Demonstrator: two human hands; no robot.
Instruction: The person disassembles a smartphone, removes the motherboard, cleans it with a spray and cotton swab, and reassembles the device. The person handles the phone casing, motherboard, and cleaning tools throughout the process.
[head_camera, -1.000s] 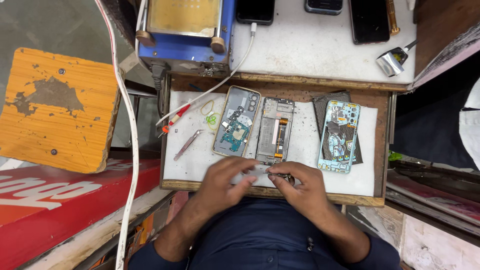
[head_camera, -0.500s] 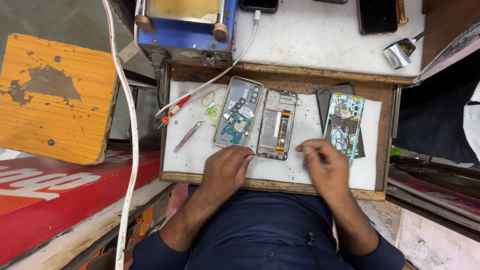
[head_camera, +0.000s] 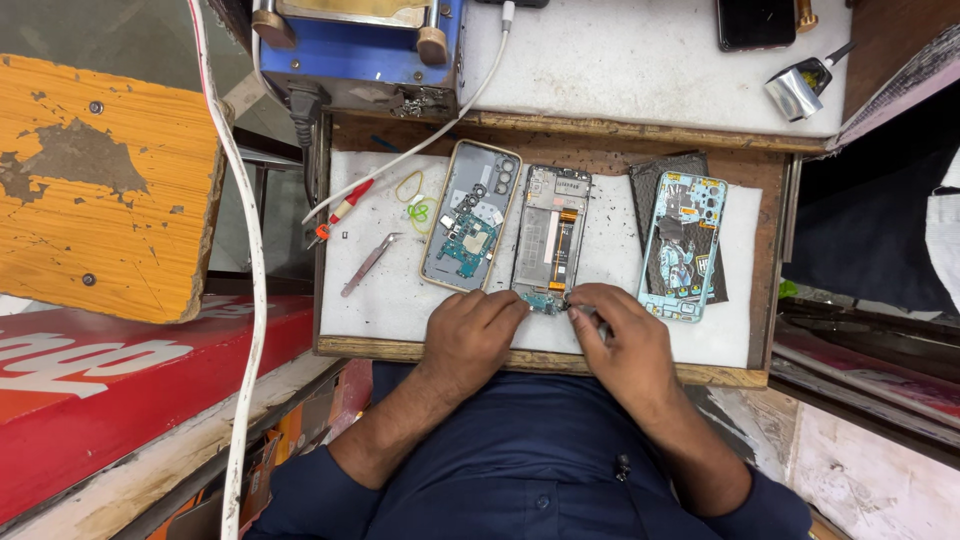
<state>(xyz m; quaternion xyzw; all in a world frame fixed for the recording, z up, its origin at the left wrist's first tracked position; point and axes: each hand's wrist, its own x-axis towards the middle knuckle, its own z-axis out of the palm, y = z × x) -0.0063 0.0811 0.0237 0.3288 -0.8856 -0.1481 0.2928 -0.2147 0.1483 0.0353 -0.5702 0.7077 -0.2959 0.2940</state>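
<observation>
Both hands meet at the near end of an opened phone (head_camera: 549, 240) lying on a white mat (head_camera: 385, 300) — the left hand (head_camera: 470, 335) pressing fingertips to steady it, the right hand (head_camera: 625, 340) pinching a small tool (head_camera: 587, 313) at its lower board — tweezers (head_camera: 369, 263) within reach.

White mat (head_camera: 390, 300) speckled with dark bits; gold-rimmed grey phone back (head_camera: 470, 215), light-blue phone frame (head_camera: 685, 245), red-handled screwdriver (head_camera: 345, 208), silver tweezers (head_camera: 368, 264), blue machine (head_camera: 360, 50), scuffed orange-yellow board (head_camera: 100, 180).
</observation>
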